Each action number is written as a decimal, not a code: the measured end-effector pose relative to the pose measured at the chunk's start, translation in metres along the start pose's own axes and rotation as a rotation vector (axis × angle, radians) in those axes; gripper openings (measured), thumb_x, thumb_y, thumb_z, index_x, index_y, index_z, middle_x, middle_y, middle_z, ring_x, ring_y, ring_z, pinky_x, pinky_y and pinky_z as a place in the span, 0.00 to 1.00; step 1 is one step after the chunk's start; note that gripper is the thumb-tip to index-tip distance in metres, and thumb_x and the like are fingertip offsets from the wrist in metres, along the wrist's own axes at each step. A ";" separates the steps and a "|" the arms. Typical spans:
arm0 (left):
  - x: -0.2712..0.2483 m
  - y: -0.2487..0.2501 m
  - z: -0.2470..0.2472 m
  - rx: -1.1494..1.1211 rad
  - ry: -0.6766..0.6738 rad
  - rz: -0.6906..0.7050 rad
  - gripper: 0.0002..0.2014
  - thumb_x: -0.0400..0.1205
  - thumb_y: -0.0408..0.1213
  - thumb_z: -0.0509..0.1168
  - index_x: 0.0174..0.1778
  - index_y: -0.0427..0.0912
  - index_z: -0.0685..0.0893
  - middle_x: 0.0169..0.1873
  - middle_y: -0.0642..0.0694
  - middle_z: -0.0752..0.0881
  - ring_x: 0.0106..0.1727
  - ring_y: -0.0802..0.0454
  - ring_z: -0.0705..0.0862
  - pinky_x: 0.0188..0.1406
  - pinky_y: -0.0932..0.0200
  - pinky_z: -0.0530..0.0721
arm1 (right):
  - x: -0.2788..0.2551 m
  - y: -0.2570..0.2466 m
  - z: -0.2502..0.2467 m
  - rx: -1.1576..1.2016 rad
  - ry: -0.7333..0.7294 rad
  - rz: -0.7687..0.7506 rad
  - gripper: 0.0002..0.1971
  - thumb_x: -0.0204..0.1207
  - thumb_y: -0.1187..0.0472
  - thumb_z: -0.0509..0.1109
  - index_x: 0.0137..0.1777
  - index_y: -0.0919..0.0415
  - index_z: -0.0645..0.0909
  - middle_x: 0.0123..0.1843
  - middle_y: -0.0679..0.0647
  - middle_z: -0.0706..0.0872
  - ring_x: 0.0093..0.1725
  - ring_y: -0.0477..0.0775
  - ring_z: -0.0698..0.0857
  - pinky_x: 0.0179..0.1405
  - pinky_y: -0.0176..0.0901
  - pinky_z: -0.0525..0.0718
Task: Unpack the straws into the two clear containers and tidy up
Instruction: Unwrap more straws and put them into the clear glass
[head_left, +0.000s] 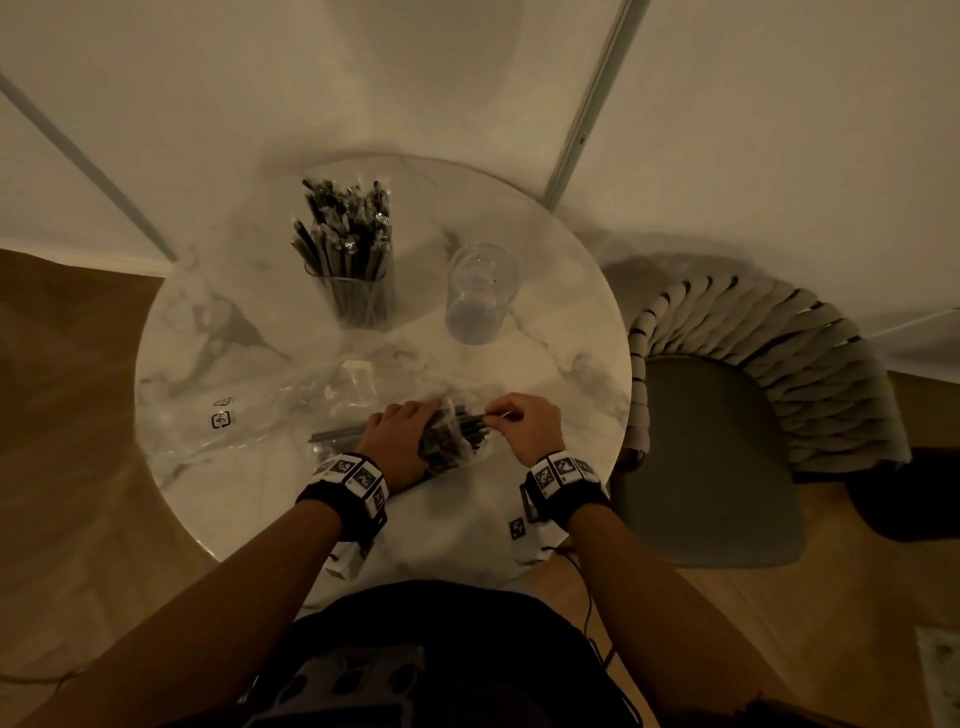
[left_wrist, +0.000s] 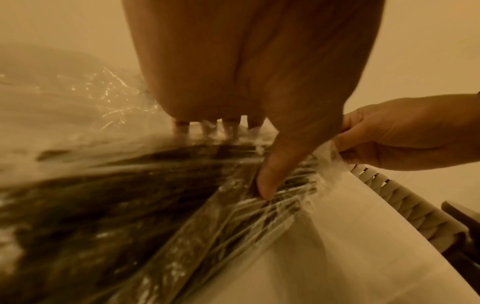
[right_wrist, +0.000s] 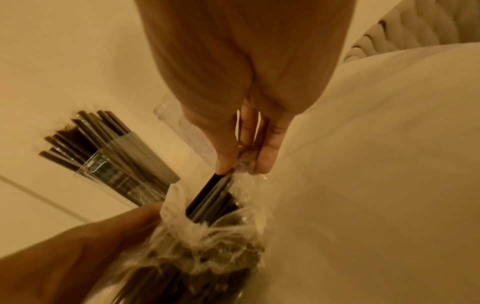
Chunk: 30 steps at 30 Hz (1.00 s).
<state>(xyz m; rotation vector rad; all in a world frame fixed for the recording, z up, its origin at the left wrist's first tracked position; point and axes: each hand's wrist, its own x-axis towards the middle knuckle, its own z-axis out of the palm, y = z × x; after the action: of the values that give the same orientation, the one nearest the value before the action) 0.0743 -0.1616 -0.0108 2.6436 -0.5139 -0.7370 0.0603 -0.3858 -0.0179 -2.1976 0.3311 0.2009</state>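
Observation:
A clear plastic bag of black straws (head_left: 447, 441) lies on the round marble table (head_left: 561, 364) in front of me. My left hand (head_left: 415, 415) grips the bag around its middle, thumb on the near side (left_wrist: 265, 191) and fingers over the far side. My right hand (head_left: 493, 415) pinches the ends of several straws (right_wrist: 207, 193) sticking out of the bag's open mouth, with some plastic caught in the pinch (right_wrist: 241, 168). At the back stand a clear container full of black straws (head_left: 358, 296) and, to its right, an empty clear container (head_left: 480, 296).
Crumpled empty plastic wrapping (head_left: 234, 410) spreads over the table's left half. A few loose straws (head_left: 332, 434) lie just left of my left hand. A woven-back chair (head_left: 727, 415) stands close against the table's right edge. The wall is right behind the table.

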 end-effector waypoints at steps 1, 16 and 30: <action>-0.001 0.000 0.001 -0.002 0.004 0.017 0.46 0.73 0.60 0.68 0.85 0.57 0.53 0.79 0.49 0.67 0.75 0.41 0.68 0.76 0.41 0.64 | 0.000 0.002 -0.002 0.006 0.014 0.005 0.06 0.70 0.63 0.82 0.46 0.56 0.92 0.42 0.51 0.93 0.41 0.48 0.89 0.46 0.32 0.85; -0.006 0.003 0.004 0.078 -0.003 0.038 0.40 0.76 0.61 0.62 0.85 0.61 0.54 0.80 0.48 0.67 0.77 0.42 0.66 0.76 0.42 0.61 | 0.004 0.018 -0.025 0.254 -0.015 0.144 0.09 0.77 0.72 0.74 0.54 0.62 0.89 0.48 0.59 0.90 0.45 0.59 0.92 0.48 0.55 0.93; -0.008 0.001 0.004 0.086 -0.002 0.044 0.35 0.81 0.56 0.63 0.84 0.63 0.56 0.80 0.50 0.66 0.78 0.44 0.65 0.77 0.44 0.61 | 0.006 0.024 -0.036 0.222 -0.044 0.139 0.08 0.72 0.72 0.78 0.49 0.63 0.92 0.39 0.60 0.92 0.37 0.58 0.92 0.48 0.46 0.91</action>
<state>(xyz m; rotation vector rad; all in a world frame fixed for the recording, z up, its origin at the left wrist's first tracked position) 0.0654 -0.1596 -0.0104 2.7016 -0.6153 -0.7190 0.0600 -0.4297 -0.0161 -1.9499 0.4602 0.2755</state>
